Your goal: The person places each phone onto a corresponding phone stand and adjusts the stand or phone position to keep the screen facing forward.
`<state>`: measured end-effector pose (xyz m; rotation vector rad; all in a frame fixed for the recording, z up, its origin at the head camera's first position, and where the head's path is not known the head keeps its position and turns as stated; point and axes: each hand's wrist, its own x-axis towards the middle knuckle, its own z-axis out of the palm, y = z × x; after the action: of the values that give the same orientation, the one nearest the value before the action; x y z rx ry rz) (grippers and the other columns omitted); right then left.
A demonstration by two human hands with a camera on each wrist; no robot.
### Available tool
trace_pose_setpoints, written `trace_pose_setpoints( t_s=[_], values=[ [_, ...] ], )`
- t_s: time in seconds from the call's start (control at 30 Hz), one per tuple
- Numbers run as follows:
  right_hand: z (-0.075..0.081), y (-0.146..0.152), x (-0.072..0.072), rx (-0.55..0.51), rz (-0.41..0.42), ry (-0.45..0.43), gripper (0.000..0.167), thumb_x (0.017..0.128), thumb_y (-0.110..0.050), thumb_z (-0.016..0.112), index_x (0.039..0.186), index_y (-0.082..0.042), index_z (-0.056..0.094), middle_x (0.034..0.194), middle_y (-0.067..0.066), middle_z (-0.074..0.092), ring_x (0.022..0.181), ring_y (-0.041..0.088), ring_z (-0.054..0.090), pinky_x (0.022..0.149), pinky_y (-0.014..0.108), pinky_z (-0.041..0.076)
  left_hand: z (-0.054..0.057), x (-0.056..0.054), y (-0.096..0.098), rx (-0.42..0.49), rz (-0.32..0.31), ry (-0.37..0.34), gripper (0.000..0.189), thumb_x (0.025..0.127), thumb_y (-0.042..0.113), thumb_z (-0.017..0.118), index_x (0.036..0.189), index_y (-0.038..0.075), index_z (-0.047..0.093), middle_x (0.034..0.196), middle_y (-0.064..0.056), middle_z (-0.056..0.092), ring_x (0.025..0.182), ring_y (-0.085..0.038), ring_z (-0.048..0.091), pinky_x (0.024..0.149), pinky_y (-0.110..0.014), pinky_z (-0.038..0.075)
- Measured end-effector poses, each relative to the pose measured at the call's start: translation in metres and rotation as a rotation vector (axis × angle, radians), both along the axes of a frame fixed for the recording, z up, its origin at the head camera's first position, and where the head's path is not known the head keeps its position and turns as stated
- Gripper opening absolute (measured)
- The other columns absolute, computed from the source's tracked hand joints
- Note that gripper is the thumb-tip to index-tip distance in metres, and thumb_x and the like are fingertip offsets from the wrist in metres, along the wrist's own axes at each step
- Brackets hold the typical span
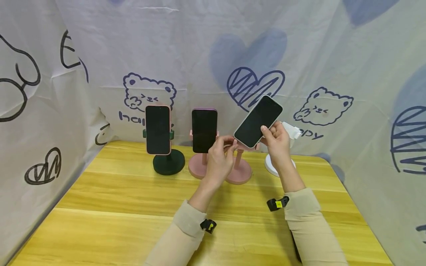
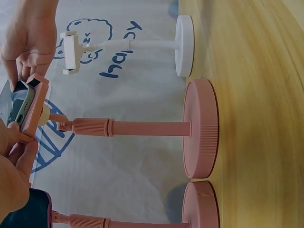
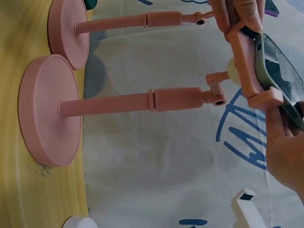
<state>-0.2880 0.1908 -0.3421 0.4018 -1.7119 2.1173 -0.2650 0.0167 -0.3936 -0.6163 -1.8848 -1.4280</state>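
Observation:
A phone with a pale case [image 1: 258, 121] is tilted in front of a pink phone stand [image 1: 241, 173]. My right hand [image 1: 279, 143] grips the phone's lower right edge, thumb on the dark screen and fingers behind. With its fingertips, my left hand [image 1: 220, 158] pinches the left end of the stand's clamp [image 3: 244, 61], by the phone's lower corner. In the left wrist view the phone's port edge [image 2: 23, 110] lies against the clamp [image 2: 37, 107]. Whether the clamp's arms hold the phone cannot be made out.
To the left, a second pink stand [image 1: 197, 167] bears a dark-screened phone [image 1: 204, 130], and a dark green stand [image 1: 169, 163] bears a pink-cased phone [image 1: 158, 129]. A white stand [image 1: 271, 167] is behind the right hand. A dark object [image 1: 295, 246] shows beside the right sleeve.

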Motion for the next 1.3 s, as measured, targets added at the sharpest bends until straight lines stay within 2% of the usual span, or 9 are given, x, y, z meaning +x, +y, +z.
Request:
trace_pose_setpoints(
  t_s=[0.13, 0.3, 0.47, 0.63, 0.83, 1.1, 1.3],
  values=[
    [-0.002, 0.002, -0.002, 0.026, 0.027, 0.008, 0.023, 0.103, 0.006, 0.056, 0.125, -0.002, 0.054, 0.1, -0.007, 0.075, 0.087, 0.007, 0.073, 0.08, 0.024, 0.062, 0.001, -0.001, 0.0, 0.0, 0.014, 0.01, 0.018, 0.098, 0.001, 0.069, 0.112, -0.006, 0.061, 0.107, -0.021, 0.067, 0.1, -0.03, 0.074, 0.092, -0.037, 0.061],
    [-0.006, 0.007, -0.005, 0.071, 0.045, 0.01, 0.027, 0.102, 0.007, 0.057, 0.128, 0.0, 0.053, 0.102, -0.007, 0.075, 0.089, 0.008, 0.074, 0.082, 0.025, 0.062, 0.001, -0.001, -0.001, -0.023, 0.034, 0.016, 0.017, 0.098, 0.002, 0.071, 0.11, -0.005, 0.062, 0.108, -0.02, 0.069, 0.1, -0.029, 0.075, 0.091, -0.031, 0.06],
    [-0.008, 0.013, -0.008, 0.137, 0.049, 0.019, 0.034, 0.097, 0.011, 0.064, 0.127, -0.002, 0.053, 0.108, -0.005, 0.073, 0.096, 0.008, 0.073, 0.083, 0.024, 0.061, 0.003, 0.001, -0.002, -0.027, 0.035, -0.004, 0.016, 0.099, 0.003, 0.07, 0.109, -0.004, 0.061, 0.105, -0.02, 0.071, 0.097, -0.028, 0.076, 0.089, -0.031, 0.06],
    [-0.008, 0.017, -0.01, 0.154, 0.071, 0.03, 0.039, 0.094, 0.014, 0.065, 0.126, -0.003, 0.052, 0.109, -0.004, 0.073, 0.101, 0.008, 0.072, 0.084, 0.023, 0.061, 0.006, 0.003, -0.003, -0.041, 0.034, -0.017, 0.015, 0.098, 0.003, 0.07, 0.108, -0.004, 0.061, 0.102, -0.019, 0.071, 0.095, -0.027, 0.076, 0.087, -0.031, 0.061],
    [-0.008, 0.021, -0.01, 0.175, 0.097, 0.037, 0.037, 0.094, 0.013, 0.065, 0.124, -0.003, 0.051, 0.107, -0.004, 0.073, 0.098, 0.007, 0.072, 0.083, 0.024, 0.061, 0.008, 0.0, -0.005, -0.061, 0.047, 0.001, 0.014, 0.097, 0.003, 0.072, 0.105, -0.003, 0.064, 0.101, -0.017, 0.073, 0.091, -0.025, 0.076, 0.085, -0.029, 0.062],
    [-0.006, 0.026, -0.01, 0.214, 0.11, 0.061, 0.036, 0.095, 0.013, 0.065, 0.125, 0.0, 0.052, 0.105, -0.006, 0.074, 0.093, 0.006, 0.073, 0.081, 0.024, 0.062, 0.011, 0.001, -0.009, -0.056, 0.011, -0.046, 0.014, 0.096, 0.002, 0.073, 0.106, -0.003, 0.065, 0.103, -0.017, 0.073, 0.092, -0.026, 0.076, 0.086, -0.029, 0.062],
    [-0.005, 0.027, -0.011, 0.234, 0.115, 0.073, 0.036, 0.095, 0.011, 0.066, 0.128, 0.004, 0.052, 0.102, -0.005, 0.075, 0.088, 0.006, 0.073, 0.079, 0.025, 0.062, 0.012, 0.002, -0.011, -0.059, 0.004, -0.052, 0.013, 0.096, 0.002, 0.072, 0.106, -0.003, 0.065, 0.103, -0.017, 0.074, 0.093, -0.025, 0.076, 0.087, -0.03, 0.062]
  ],
)
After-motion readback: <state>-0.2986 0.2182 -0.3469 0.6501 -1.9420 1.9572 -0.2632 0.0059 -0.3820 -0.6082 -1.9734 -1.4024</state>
